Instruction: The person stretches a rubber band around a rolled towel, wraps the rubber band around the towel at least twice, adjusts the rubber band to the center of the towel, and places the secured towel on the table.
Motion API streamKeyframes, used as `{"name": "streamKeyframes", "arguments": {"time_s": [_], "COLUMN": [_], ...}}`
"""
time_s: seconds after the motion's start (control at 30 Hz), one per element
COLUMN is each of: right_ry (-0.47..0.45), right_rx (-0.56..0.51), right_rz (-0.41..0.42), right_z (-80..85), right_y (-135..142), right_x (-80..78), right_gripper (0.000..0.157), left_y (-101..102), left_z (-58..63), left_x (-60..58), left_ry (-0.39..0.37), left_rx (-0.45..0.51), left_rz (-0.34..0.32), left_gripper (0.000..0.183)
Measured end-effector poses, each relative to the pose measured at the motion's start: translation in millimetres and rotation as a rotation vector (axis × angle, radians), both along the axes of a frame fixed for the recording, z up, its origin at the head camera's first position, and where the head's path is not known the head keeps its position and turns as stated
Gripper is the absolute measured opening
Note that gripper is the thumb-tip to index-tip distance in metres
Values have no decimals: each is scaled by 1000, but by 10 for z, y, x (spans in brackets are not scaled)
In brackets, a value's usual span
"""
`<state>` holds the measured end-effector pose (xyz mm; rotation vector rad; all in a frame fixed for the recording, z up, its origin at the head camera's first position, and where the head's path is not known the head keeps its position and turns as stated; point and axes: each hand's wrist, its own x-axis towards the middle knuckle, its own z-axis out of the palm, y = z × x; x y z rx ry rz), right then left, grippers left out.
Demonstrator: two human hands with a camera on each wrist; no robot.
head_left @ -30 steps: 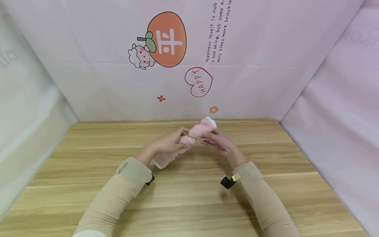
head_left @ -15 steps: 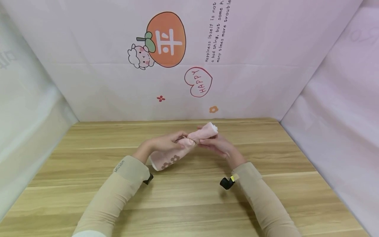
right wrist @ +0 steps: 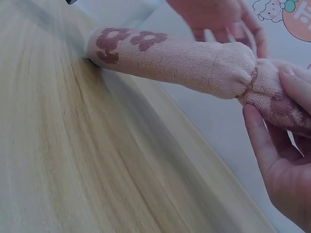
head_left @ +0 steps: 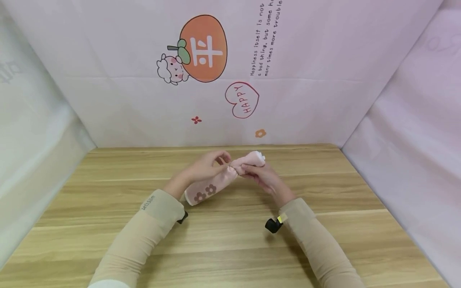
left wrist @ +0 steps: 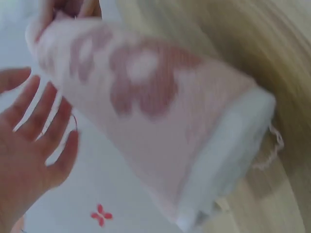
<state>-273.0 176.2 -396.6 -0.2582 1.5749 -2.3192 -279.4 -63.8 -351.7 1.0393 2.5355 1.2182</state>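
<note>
A rolled pink towel with brown flower prints is held slantwise over the table, cinched near its upper right end by a thin dark band. My right hand grips the short end just beyond the band, thumb on one side and fingers on the other in the right wrist view. Beside the cinched part is my left hand. In the left wrist view its loosely bent fingers stand apart from the towel, with nothing in them. The towel's white-edged end points toward the left forearm.
The wooden table runs back to a white printed backdrop. White cloth walls stand at both sides. Black wrist-camera mounts stick out from the beige sleeves.
The left hand has let go of the towel and its fingers have lifted. The right hand has shifted its hold, thumb now over the towel's short end. The flower prints have turned into view.
</note>
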Motion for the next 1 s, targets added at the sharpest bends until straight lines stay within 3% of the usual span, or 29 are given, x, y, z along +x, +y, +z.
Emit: {"name": "streamKeyframes", "arguments": {"time_s": [0.1, 0.2, 0.37, 0.53, 0.67, 1.0], "right_ry": [-4, 5, 26, 24, 19, -9], "right_rx": [0, 11, 43, 72, 89, 134], "right_rz": [-23, -28, -47, -82, -85, -73], "right_z": [0, 8, 39, 95, 104, 36], "right_y": [-3, -17, -48, -49, -43, -28], "right_x": [11, 14, 18, 20, 19, 15], "right_gripper": [24, 23, 24, 20, 20, 13], "left_y": [99, 160, 170, 162, 163, 229], "left_z": [21, 22, 43, 93, 107, 182], "left_x": [33, 56, 97, 124, 133, 149], "left_ry": [200, 322, 379, 500, 564, 563], "left_rx": [-56, -89, -101, -112, -144, -429], "left_rz": [54, 68, 41, -27, -43, -44], "left_gripper": [9, 4, 5, 8, 9, 2]}}
